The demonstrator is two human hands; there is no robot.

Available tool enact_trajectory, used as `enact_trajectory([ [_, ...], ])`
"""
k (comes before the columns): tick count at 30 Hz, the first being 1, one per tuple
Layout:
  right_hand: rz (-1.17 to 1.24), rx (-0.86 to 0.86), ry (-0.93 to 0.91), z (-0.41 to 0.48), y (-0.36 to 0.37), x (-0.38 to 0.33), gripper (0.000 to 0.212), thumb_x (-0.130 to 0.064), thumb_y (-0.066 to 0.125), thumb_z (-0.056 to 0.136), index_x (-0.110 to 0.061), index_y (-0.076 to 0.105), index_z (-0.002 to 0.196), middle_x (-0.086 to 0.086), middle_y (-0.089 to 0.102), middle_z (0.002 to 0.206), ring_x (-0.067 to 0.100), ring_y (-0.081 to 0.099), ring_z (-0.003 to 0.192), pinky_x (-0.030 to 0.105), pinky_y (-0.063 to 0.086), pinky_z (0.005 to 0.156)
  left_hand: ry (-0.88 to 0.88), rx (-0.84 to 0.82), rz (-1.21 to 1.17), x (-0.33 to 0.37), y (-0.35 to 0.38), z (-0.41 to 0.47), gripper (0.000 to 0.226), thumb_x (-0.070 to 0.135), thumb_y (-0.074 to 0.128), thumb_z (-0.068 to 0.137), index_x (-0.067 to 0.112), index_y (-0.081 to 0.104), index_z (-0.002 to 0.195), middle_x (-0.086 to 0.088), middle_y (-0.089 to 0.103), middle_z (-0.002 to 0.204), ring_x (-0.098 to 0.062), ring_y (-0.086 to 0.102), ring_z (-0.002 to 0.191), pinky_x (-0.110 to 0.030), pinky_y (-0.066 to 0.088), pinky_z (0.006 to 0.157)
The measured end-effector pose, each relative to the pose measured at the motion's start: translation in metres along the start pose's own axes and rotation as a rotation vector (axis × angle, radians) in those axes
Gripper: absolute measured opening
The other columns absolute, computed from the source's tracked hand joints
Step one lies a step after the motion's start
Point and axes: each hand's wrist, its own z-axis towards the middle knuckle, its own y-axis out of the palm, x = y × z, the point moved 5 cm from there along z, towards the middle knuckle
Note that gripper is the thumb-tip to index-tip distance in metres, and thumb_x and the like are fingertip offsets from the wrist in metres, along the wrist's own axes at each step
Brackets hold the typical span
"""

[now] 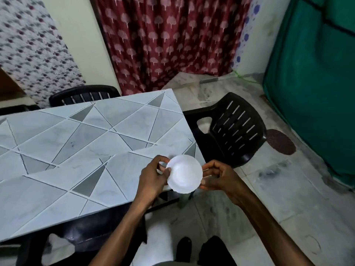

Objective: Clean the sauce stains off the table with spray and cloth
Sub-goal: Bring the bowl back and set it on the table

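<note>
A small white bowl with a scalloped rim (184, 174) is held just above the near right corner of the table (76, 143). My left hand (153, 175) pinches its left rim and my right hand (217, 177) grips its right rim. The table top has a grey and white triangle pattern. No spray bottle or cloth shows. No clear sauce stain shows on the table top.
A black plastic chair (234, 129) stands at the table's right end, another (84, 95) behind the far side, and a third (80, 237) under the near edge. A red patterned curtain (172, 39) hangs behind. A green cabinet (315, 93) stands at the right.
</note>
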Motion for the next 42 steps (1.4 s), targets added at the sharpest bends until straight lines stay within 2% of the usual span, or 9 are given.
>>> enact_trajectory([
  [5,-0.025,-0.148,0.071,0.068,-0.016,-0.018,0.040,0.019,0.080,0.068,-0.003,0.065,0.097,0.011,0.071,0.084,0.033,0.072,0.080,0.040,0.062,0.068,-0.111,0.156,-0.032,-0.002,0.011,0.033,0.018,0.021,0.066,0.086,0.036,0.064,0.096,0.005,0.066,0.080,-0.017,0.067,0.067,-0.044,0.061,0.069],
  [10,-0.098,-0.344,0.093,0.137,-0.018,-0.039,0.048,0.010,0.085,0.064,-0.001,0.065,0.106,0.016,0.072,0.093,0.030,0.073,0.084,0.039,0.061,0.072,-0.235,0.352,-0.090,0.003,0.013,0.058,0.017,0.017,0.066,0.087,0.032,0.064,0.095,0.001,0.065,0.082,-0.007,0.063,0.059,-0.041,0.062,0.064],
  [14,-0.085,-0.487,0.127,0.179,-0.002,-0.060,0.046,0.003,0.085,0.068,-0.006,0.067,0.109,0.017,0.071,0.099,0.033,0.073,0.087,0.039,0.061,0.075,-0.319,0.499,-0.146,0.007,0.006,0.065,0.014,0.016,0.067,0.088,0.027,0.065,0.096,-0.007,0.066,0.086,-0.020,0.067,0.070,-0.041,0.062,0.065],
  [18,-0.145,-0.621,0.156,0.211,0.040,-0.080,0.037,0.011,0.072,0.081,-0.004,0.066,0.114,0.013,0.073,0.097,0.029,0.074,0.086,0.036,0.062,0.075,-0.391,0.705,-0.175,-0.003,-0.015,0.057,0.014,0.019,0.068,0.087,0.027,0.065,0.098,-0.002,0.067,0.083,-0.015,0.068,0.062,-0.043,0.062,0.065],
  [25,-0.251,-0.827,0.164,0.238,0.142,-0.093,0.037,-0.006,0.078,0.081,-0.008,0.070,0.116,0.015,0.073,0.103,0.028,0.072,0.089,0.033,0.060,0.074,-0.477,0.962,-0.262,-0.037,-0.071,0.040,0.014,0.016,0.067,0.088,0.024,0.064,0.098,0.000,0.067,0.082,-0.010,0.067,0.055,-0.039,0.062,0.065],
  [33,-0.404,-0.660,0.108,0.286,0.287,-0.077,0.024,-0.003,0.080,0.082,0.002,0.066,0.101,0.016,0.070,0.092,0.024,0.069,0.075,0.031,0.062,0.063,-0.467,1.057,-0.284,-0.107,-0.174,0.064,0.011,0.011,0.067,0.087,0.016,0.065,0.097,0.002,0.066,0.095,-0.011,0.066,0.068,-0.029,0.060,0.058],
  [36,-0.510,-0.584,0.048,0.313,0.347,-0.065,0.020,-0.002,0.083,0.077,-0.003,0.065,0.087,0.019,0.071,0.089,0.026,0.070,0.072,0.040,0.064,0.069,-0.504,1.032,-0.254,-0.150,-0.220,0.078,0.012,0.023,0.068,0.081,0.029,0.065,0.091,0.014,0.068,0.091,-0.014,0.070,0.073,-0.041,0.061,0.069],
  [39,-0.587,-0.549,0.011,0.340,0.401,-0.050,0.021,0.000,0.083,0.075,-0.007,0.064,0.076,0.018,0.071,0.085,0.029,0.071,0.070,0.050,0.063,0.074,-0.531,1.009,-0.277,-0.194,-0.262,0.095,0.017,0.031,0.065,0.074,0.026,0.066,0.091,0.012,0.069,0.090,-0.016,0.070,0.081,-0.047,0.061,0.070],
  [42,-0.669,-0.502,-0.008,0.364,0.442,-0.039,0.021,-0.002,0.086,0.072,-0.010,0.066,0.073,0.016,0.074,0.086,0.029,0.074,0.069,0.047,0.064,0.072,-0.568,0.995,-0.291,-0.225,-0.296,0.113,0.022,0.030,0.064,0.073,0.021,0.068,0.093,0.008,0.069,0.090,-0.020,0.069,0.083,-0.047,0.061,0.069],
])
